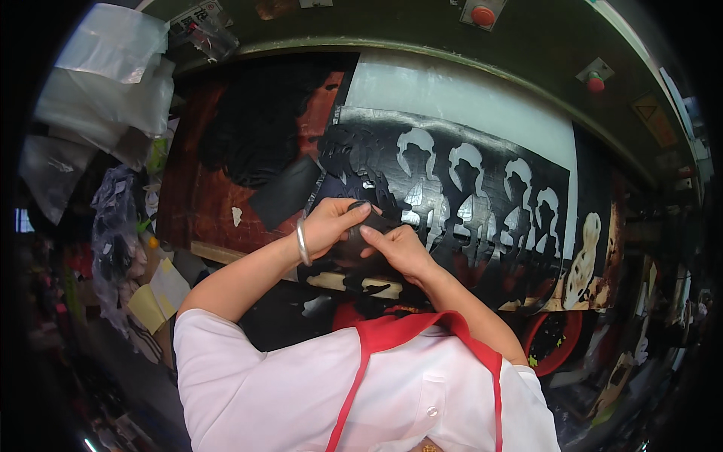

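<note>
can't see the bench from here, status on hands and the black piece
Left hand and right hand both pinching a black cut piece. Held just above the punched black sheet. Nothing in the way.

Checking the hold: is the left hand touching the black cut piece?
Touching. The head view shows left hand fingers pinching the black cut piece, with right hand on it too.

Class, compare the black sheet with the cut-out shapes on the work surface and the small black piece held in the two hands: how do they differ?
The black sheet is large and lies flat on the surface; the small black piece is little and lifted off it. The sheet is riddled with rows of matching cut-out holes; the piece shows none. No hand touches the sheet, while the left hand and right hand both pinch the piece. Both are thin and black.
</note>
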The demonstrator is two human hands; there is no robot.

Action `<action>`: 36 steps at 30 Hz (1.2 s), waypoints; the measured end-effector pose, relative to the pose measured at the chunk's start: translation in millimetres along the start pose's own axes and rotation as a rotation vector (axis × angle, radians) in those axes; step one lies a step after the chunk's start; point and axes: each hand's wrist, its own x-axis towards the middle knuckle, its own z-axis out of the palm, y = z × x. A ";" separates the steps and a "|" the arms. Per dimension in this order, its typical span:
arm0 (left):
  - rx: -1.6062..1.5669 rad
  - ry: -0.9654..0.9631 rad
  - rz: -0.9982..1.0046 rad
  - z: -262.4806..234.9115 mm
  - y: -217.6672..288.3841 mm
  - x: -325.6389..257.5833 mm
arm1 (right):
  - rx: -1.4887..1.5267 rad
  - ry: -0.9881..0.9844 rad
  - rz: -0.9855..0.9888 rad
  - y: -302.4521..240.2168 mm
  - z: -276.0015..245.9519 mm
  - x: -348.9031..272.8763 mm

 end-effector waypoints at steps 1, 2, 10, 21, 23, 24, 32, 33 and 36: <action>-0.003 0.029 -0.014 3.3 3.7 -0.5 | 0.026 -0.006 0.000 3.3 -0.8 -0.9; 0.104 0.073 -0.041 4.2 10.5 -2.0 | 0.062 -0.056 -0.049 5.9 -1.9 -2.0; 0.109 0.438 0.632 5.5 95.9 -33.1 | -0.696 0.232 -0.572 12.0 -12.7 -4.5; 0.287 0.728 1.122 -35.8 223.5 -131.3 | -0.690 0.273 -0.579 18.4 -24.3 -7.0; 0.318 0.714 1.043 -46.1 232.3 -141.2 | -0.728 0.151 -0.493 4.0 -28.4 -12.2; 0.333 0.764 1.048 -52.1 233.1 -143.0 | -0.681 0.114 -0.515 -2.1 -31.4 -17.0; 0.311 1.050 0.879 -147.1 204.3 -124.7 | -0.149 0.298 -0.446 -0.3 -89.0 -77.4; 0.384 1.096 0.917 -159.2 200.8 -118.5 | -0.101 0.356 -0.459 2.3 -98.1 -83.2; 0.562 1.263 0.965 -190.2 197.2 -96.0 | -0.084 0.526 -0.429 6.1 -124.2 -98.4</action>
